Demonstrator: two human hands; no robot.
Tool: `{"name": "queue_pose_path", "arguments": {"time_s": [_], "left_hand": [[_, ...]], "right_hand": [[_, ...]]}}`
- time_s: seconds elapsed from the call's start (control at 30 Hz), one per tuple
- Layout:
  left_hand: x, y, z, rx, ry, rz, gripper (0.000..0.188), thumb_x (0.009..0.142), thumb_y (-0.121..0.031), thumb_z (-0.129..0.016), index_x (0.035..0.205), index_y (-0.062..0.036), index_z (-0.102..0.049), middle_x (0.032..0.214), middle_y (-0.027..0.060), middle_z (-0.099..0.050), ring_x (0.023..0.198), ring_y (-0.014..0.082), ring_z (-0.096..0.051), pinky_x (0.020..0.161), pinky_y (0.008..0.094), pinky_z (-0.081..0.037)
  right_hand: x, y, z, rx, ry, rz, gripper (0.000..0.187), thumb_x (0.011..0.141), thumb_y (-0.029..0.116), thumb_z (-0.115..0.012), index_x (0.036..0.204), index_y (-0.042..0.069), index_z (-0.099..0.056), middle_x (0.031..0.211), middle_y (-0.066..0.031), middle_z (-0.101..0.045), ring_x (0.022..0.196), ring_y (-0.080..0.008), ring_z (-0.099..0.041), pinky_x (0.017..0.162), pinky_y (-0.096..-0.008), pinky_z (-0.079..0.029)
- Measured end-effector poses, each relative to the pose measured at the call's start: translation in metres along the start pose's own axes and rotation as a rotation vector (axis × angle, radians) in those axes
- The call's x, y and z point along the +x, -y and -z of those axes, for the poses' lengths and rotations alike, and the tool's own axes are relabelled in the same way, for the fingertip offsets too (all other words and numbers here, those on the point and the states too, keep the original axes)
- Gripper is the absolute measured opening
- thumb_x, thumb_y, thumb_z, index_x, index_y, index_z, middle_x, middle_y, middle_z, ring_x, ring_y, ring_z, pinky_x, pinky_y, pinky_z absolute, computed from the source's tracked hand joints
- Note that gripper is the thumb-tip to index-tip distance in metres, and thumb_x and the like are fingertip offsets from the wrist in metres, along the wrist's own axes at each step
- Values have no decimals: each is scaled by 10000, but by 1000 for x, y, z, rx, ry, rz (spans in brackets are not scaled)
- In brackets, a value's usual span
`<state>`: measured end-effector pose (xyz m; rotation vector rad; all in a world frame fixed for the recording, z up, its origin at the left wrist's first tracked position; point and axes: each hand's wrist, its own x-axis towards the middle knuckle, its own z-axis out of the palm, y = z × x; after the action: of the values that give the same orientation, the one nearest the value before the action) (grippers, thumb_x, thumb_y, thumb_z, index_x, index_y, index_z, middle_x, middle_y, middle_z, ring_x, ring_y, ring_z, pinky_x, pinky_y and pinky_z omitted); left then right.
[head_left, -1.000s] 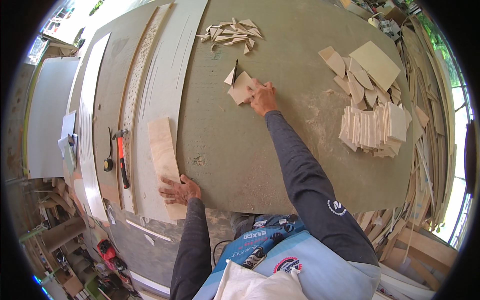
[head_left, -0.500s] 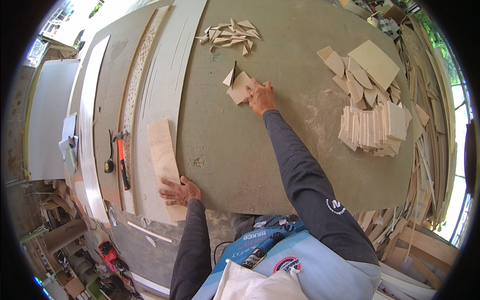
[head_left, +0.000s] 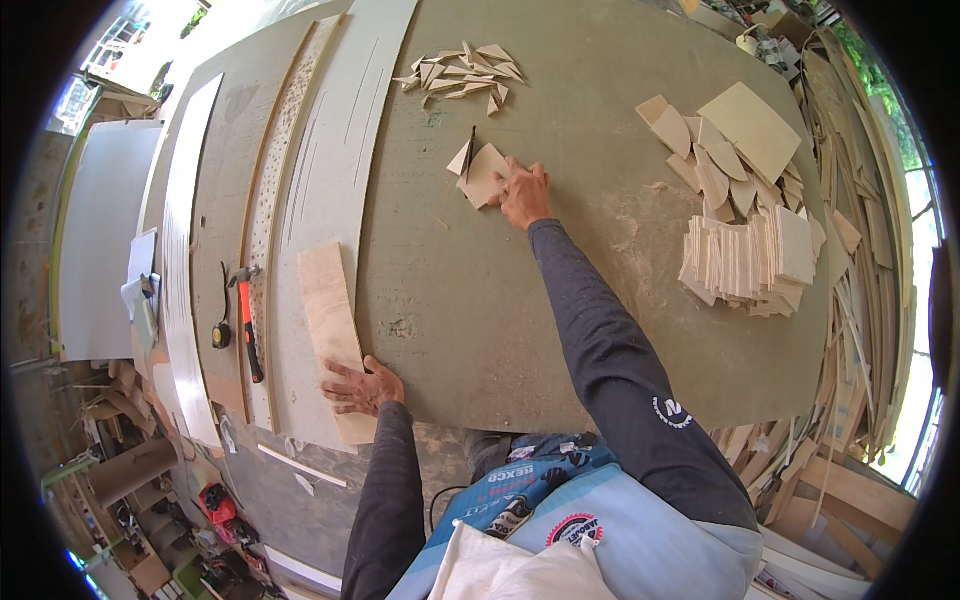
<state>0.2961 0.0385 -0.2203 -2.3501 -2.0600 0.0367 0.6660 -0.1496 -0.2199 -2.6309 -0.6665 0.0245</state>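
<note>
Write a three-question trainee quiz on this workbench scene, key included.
1. True or false: the left hand rests on the long wooden strip.
2. Which does the right hand touch? A) the heap of slivers; B) a pale flat wooden piece; C) the stacked pieces.
3. Fill in: just right of the tape measure lies a ____ with an orange-and-black handle.

Key: 1 true; 2 B; 3 hammer.

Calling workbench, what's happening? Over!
Left hand: fingers spread on plywood strip. Right hand: on small wood piece. Thin dark sliver at piece's left side.
</note>
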Motion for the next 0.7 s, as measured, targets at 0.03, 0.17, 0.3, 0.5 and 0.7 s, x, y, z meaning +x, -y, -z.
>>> {"name": "queue_pose_path", "arguments": {"time_s": [0.03,0.17,0.3,0.5,0.7], "left_hand": [[0,1,-1,2,-7,0,944,964,-491,-600,1657,-201,-30,1653,317,-110,1561,421,-76,1209,652,-68],[-1,0,2,-13,1,-5,939,965,-483,-598,1658,-199,-32,1653,316,-112,1563,413,-68,1210,646,-68],[-2,-2,7,-15,13,2,906,975,-482,-597,1658,-214,-66,1658,294,-110,1561,399,-71,1208,650,-70],[-3,-2,9,-29,17,5,917,966,-471,-602,1660,-217,-59,1659,299,-103,1560,409,-70,1212,645,-65],[-3,-3,10,-65,27,3,931,961,-454,-607,1661,-217,-40,1658,310,-88,1562,417,-55,1222,633,-46]], "right_hand": [[0,0,0,-6,10,2,384,849,294,-787,1214,173,-776,1287,-46,-594,1089,-315,-477,972,-435,-405],[3,2,5,-24,16,8,387,833,287,-793,1200,167,-781,1224,-40,-595,1085,-319,-474,970,-439,-400],[6,-5,1,6,-5,28,401,808,261,-800,1196,161,-783,1230,-35,-595,1077,-323,-468,975,-434,-400],[9,-10,-4,23,-4,45,406,816,240,-788,1213,153,-776,1265,-41,-603,1057,-323,-464,985,-420,-401],[13,-17,-9,-10,-26,81,404,823,259,-788,1214,157,-776,1267,-42,-607,1028,-304,-475,963,-413,-421]]}}
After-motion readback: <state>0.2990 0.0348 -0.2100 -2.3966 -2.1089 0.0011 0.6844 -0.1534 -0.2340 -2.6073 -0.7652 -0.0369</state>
